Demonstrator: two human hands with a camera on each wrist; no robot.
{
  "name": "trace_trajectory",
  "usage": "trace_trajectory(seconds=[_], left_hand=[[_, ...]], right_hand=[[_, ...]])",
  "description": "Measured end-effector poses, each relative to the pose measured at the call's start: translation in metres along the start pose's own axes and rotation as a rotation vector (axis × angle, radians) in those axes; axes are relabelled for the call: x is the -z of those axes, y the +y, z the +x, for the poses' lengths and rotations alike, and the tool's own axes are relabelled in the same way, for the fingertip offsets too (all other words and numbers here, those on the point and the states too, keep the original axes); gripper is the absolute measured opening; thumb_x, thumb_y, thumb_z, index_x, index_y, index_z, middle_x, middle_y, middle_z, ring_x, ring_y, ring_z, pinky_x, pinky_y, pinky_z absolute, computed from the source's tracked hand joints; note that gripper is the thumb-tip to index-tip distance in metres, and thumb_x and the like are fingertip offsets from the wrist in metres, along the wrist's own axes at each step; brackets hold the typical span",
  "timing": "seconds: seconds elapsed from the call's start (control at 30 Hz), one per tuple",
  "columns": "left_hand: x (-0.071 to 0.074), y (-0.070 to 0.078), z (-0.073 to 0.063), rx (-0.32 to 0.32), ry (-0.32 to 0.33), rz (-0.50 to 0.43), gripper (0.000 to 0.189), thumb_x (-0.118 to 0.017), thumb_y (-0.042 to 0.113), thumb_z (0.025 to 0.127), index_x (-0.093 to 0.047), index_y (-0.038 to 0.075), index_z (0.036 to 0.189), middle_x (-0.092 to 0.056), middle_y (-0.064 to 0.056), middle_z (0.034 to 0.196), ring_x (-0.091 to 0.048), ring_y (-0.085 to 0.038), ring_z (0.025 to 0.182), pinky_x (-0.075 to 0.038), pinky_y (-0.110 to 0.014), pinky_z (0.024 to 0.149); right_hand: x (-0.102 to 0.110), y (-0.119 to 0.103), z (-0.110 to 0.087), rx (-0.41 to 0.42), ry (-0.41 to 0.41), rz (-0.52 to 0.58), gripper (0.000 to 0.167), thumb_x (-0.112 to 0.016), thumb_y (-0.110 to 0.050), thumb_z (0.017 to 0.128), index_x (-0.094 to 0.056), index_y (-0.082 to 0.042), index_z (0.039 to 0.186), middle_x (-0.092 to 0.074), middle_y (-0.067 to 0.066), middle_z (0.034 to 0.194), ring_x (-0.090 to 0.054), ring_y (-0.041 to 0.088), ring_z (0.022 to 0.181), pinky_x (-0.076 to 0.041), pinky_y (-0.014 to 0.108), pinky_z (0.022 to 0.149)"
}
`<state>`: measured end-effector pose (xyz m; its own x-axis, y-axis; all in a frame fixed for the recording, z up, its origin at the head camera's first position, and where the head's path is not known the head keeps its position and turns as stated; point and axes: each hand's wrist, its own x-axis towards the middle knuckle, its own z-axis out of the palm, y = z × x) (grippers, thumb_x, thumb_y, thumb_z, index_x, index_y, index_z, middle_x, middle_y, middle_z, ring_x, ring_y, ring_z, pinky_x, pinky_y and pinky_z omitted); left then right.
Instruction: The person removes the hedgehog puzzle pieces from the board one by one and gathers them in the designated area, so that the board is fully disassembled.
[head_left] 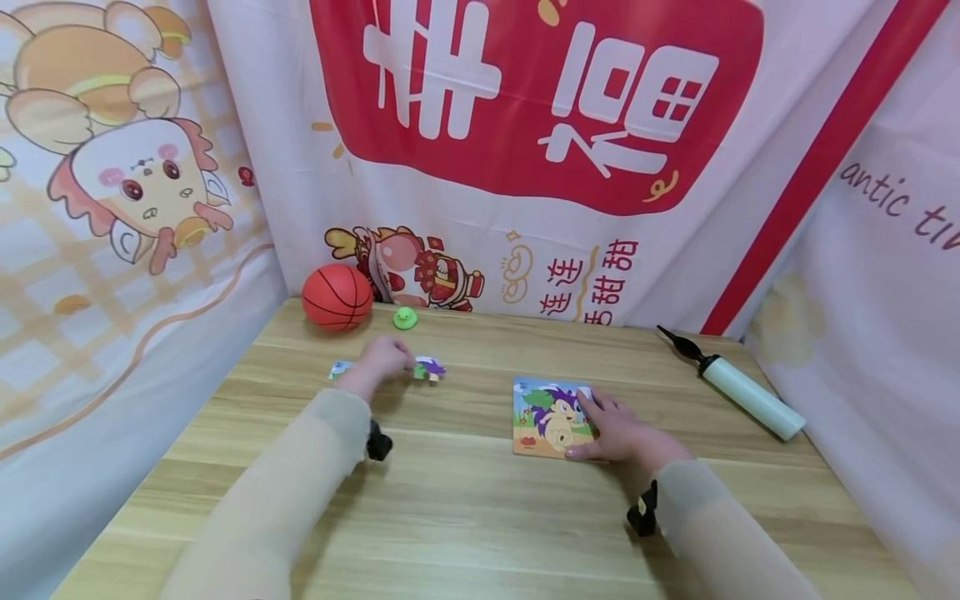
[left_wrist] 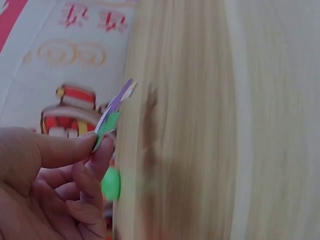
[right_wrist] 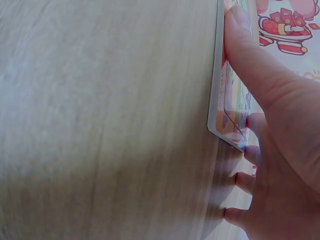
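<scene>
Thumb and fingertips of my left hand pinch a small jigsaw piece, purple, white and green. The piece stands edge-on in the left wrist view, its shadow falling on the tabletop. Another piece, a light blue and green puzzle piece, lies partly hidden behind that hand. My right hand rests at the right side of a square picture puzzle showing a purple-haired cartoon figure. Its thumb lies over the puzzle in the right wrist view; the other fingers are spread, with some fingertips down on the table.
A red toy basketball and a green duck toy stand at the back left of the wooden table. At the right lies a pale hand pump with a black nozzle. Printed curtains hang behind and beside the table.
</scene>
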<state>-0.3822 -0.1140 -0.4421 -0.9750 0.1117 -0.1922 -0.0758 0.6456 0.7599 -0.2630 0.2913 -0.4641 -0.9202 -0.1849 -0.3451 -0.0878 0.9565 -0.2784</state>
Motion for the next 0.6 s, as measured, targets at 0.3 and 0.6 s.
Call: trace_trajectory(seconds=[0.3,0.6], left_hand=[[0.049,-0.036,-0.002,0.056,-0.027,0.102,0.021,-0.068,0.015,0.089,-0.07,-0.002,0.102,-0.064,-0.014,0.102,-0.055,-0.029,0.097,-0.045,-0.043,0.085],[0.048,-0.043,0.0,0.099,-0.029,0.144,0.024,-0.066,0.016,0.091,-0.068,-0.002,0.107,-0.063,-0.015,0.101,-0.054,-0.029,0.094,-0.046,-0.042,0.083]], right_hand=[[0.0,0.0,0.0,0.001,0.008,-0.001,0.117,-0.065,-0.076,0.073,-0.013,-0.017,0.159,-0.001,0.019,0.163,-0.007,0.051,0.143,-0.016,0.071,0.105],[0.001,-0.001,-0.001,0.005,0.009,0.001,0.116,-0.066,-0.075,0.073,-0.013,-0.017,0.159,-0.001,0.019,0.163,-0.007,0.051,0.143,-0.015,0.071,0.105]])
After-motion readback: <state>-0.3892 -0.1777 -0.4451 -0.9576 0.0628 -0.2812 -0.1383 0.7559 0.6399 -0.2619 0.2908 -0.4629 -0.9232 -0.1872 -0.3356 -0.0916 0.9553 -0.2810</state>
